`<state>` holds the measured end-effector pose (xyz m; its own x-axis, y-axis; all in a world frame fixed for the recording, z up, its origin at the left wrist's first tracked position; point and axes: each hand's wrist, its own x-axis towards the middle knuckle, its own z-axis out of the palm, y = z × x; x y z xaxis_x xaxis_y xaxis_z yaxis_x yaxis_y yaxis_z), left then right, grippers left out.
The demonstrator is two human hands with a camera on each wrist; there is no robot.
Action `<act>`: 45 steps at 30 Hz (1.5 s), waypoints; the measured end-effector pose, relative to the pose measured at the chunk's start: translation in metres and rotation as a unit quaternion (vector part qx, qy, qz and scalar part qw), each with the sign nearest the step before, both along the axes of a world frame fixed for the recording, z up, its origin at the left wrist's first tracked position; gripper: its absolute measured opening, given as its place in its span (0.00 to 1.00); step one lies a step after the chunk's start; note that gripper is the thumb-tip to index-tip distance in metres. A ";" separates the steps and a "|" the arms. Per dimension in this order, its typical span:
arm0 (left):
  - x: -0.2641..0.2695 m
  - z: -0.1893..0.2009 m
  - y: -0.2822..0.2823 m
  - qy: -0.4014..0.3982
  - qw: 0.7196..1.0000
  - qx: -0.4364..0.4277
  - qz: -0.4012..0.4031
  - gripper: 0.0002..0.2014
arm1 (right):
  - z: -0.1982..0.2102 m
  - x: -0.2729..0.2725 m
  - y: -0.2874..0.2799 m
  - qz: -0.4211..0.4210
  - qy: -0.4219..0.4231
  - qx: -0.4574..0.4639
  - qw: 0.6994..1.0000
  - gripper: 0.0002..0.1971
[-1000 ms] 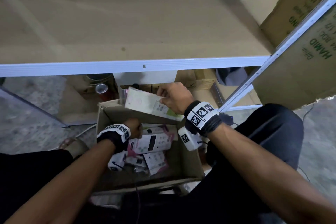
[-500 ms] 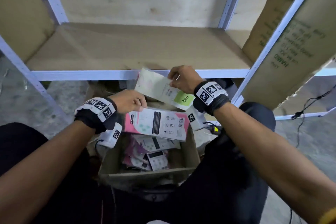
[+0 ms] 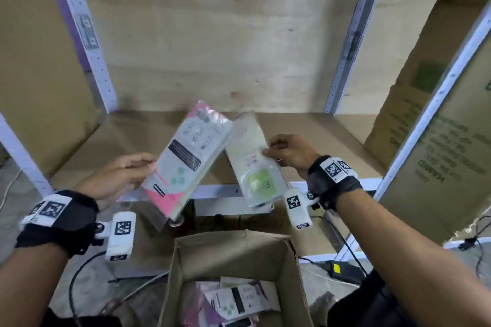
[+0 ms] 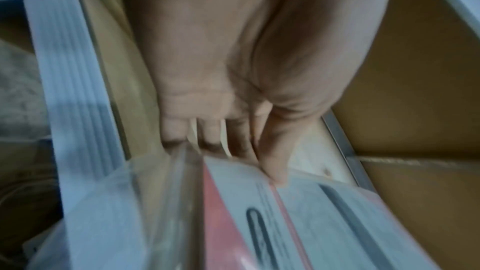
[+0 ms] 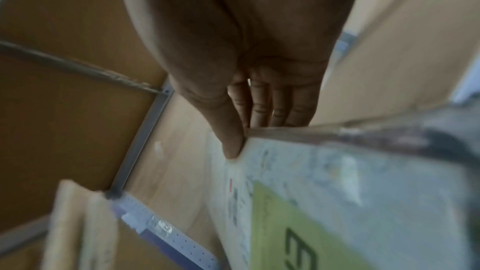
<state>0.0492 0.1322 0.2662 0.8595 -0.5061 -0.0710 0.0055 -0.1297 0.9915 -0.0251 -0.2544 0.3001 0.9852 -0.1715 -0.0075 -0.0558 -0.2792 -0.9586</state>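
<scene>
Nearest, at 6 o'clock in the head view, an open cardboard box (image 3: pixel 233 260) is seen with more flat packets (image 3: pixel 233 300) lying loose inside. Above it, at 9 o'clock, the pink packet (image 3: pixel 186 156) is held by the left hand (image 3: pixel 117 178); at 2 o'clock the green packet (image 3: pixel 255 167) is pinched by the right hand (image 3: pixel 289 152). Both are carried tilted above the front rail (image 3: pixel 212 191), well apart from the box, with their top corners nearly meeting. Beyond them the shelf board (image 3: pixel 332 130) is seen, with a large carton (image 3: pixel 446 146) at 3 o'clock.

The packets are judged light, thin and fairly stiff, sealed in glossy film that is likely to be slippery. A long edge is the best place to take hold, so that the card inside is not bent.

The hold itself is shown only by the wrist views. On the left, the thumb (image 4: pixel 272 161) is pressed on the printed face and the fingers are curled behind the edge. On the right, the packet's corner (image 5: pixel 259 151) is clamped between thumb and fingers. The box and the packets' tilt are shown only from the head.
</scene>
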 end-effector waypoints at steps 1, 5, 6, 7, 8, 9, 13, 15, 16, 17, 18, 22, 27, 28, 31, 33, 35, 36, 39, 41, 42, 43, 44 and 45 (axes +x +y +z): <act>0.008 -0.002 0.000 0.019 0.998 -0.034 0.054 0.08 | -0.002 0.011 0.004 -0.002 0.011 0.050 0.999 0.08; 0.051 -0.014 -0.010 0.039 0.972 -0.030 0.232 0.10 | -0.013 0.063 0.029 -0.002 0.055 0.113 0.992 0.06; 0.061 -0.017 -0.013 0.033 0.965 -0.014 0.260 0.11 | -0.017 0.079 0.037 -0.001 0.067 0.111 0.992 0.07; 0.072 -0.021 -0.017 0.024 0.959 0.001 0.282 0.12 | -0.022 0.093 0.045 0.002 0.081 0.107 0.991 0.07; 0.081 -0.026 -0.019 0.013 0.954 0.022 0.300 0.12 | -0.026 0.107 0.053 0.001 0.092 0.097 0.991 0.07; 0.090 -0.029 -0.022 0.003 0.948 0.051 0.313 0.12 | -0.030 0.121 0.061 -0.002 0.103 0.082 0.991 0.07; 0.129 -0.041 -0.017 -0.011 0.935 0.175 0.308 0.13 | -0.049 0.172 0.090 -0.013 0.137 -0.006 0.990 0.06; 0.146 -0.043 -0.011 0.000 0.920 0.254 0.298 0.14 | -0.054 0.194 0.102 -0.007 0.142 -0.100 0.985 0.08; 0.155 -0.044 -0.006 0.010 0.911 0.280 0.303 0.14 | -0.055 0.204 0.108 -0.005 0.145 -0.125 0.982 0.09; 0.164 -0.044 -0.002 0.018 0.904 0.295 0.309 0.14 | -0.055 0.213 0.113 -0.002 0.143 -0.136 0.980 0.09; 0.174 -0.046 0.003 0.023 0.898 0.307 0.315 0.14 | -0.055 0.223 0.118 -0.003 0.142 -0.142 0.980 0.10; 0.208 -0.047 0.016 0.018 0.886 0.316 0.338 0.16 | -0.053 0.260 0.135 -0.002 0.130 -0.183 0.974 0.12; 0.243 -0.045 0.028 -0.023 0.892 0.263 0.366 0.18 | -0.058 0.300 0.151 0.013 0.104 -0.172 0.979 0.16; 0.250 -0.045 0.030 -0.037 0.892 0.263 0.365 0.20 | -0.059 0.307 0.154 0.013 0.104 -0.176 0.979 0.16; 0.267 -0.046 0.038 -0.070 0.883 0.293 0.361 0.21 | -0.064 0.324 0.160 0.014 0.101 -0.161 0.982 0.08; 0.277 -0.047 0.042 -0.062 0.878 0.297 0.369 0.19 | -0.070 0.332 0.165 0.016 0.103 -0.118 0.987 0.10; 0.283 -0.045 0.045 -0.040 0.878 0.298 0.372 0.16 | -0.071 0.334 0.169 0.024 0.102 -0.089 0.990 0.09; 0.285 -0.044 0.046 -0.036 0.878 0.302 0.368 0.17 | -0.069 0.332 0.171 0.032 0.096 -0.084 0.991 0.06; 0.277 -0.034 0.044 -0.054 0.879 0.334 0.337 0.21 | -0.061 0.317 0.173 0.066 0.080 -0.106 0.989 0.12; 0.264 -0.025 0.042 -0.085 0.869 0.383 0.302 0.28 | -0.051 0.299 0.169 0.088 0.065 -0.134 0.985 0.17; 0.255 -0.020 0.041 -0.102 0.859 0.413 0.285 0.31 | -0.046 0.288 0.166 0.097 0.059 -0.142 0.983 0.15; 0.245 -0.015 0.039 -0.120 0.847 0.439 0.275 0.33 | -0.041 0.276 0.162 0.104 0.060 -0.141 0.983 0.13; 0.233 -0.010 0.036 -0.135 0.843 0.443 0.275 0.33 | -0.037 0.263 0.158 0.110 0.065 -0.132 0.983 0.11; 0.219 -0.005 0.030 -0.141 0.852 0.415 0.286 0.31 | -0.033 0.250 0.154 0.118 0.071 -0.119 0.983 0.10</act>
<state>0.2682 0.1623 0.2607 0.9908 0.1258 0.0507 0.0798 -0.8429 0.5321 0.2248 -0.1009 0.2675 0.9895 0.0485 -0.1361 -0.0918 -0.5168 -0.8512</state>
